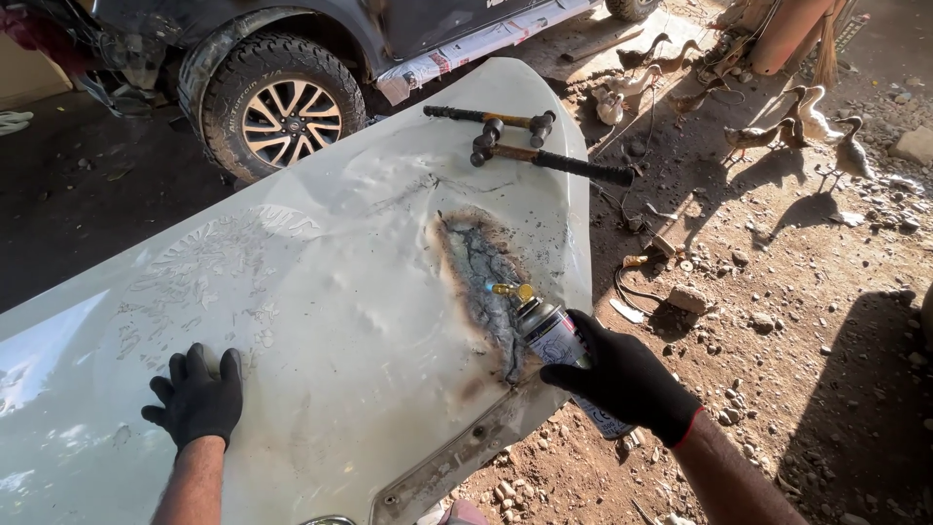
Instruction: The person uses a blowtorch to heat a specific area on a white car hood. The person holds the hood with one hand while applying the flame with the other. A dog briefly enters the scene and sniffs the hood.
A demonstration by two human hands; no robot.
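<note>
- A pale car body panel [321, 321] fills most of the view, with a scorched, blackened patch [481, 282] near its right edge.
- A dark vehicle [292, 58] stands beyond the panel's far edge.
- Two hammers [530, 141] lie at the panel's far right corner.
- The right hand [622, 374], in a black glove, is clamped around a gas torch canister [554, 340], whose brass nozzle sits over the scorched patch.
- The left hand [197, 401], gloved too, lies flat with fingers spread near the panel's near edge.

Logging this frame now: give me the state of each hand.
Left hand: open, gloved, flat on the white car panel.
Right hand: closed around the gas torch canister, nozzle toward the burnt patch.
</note>
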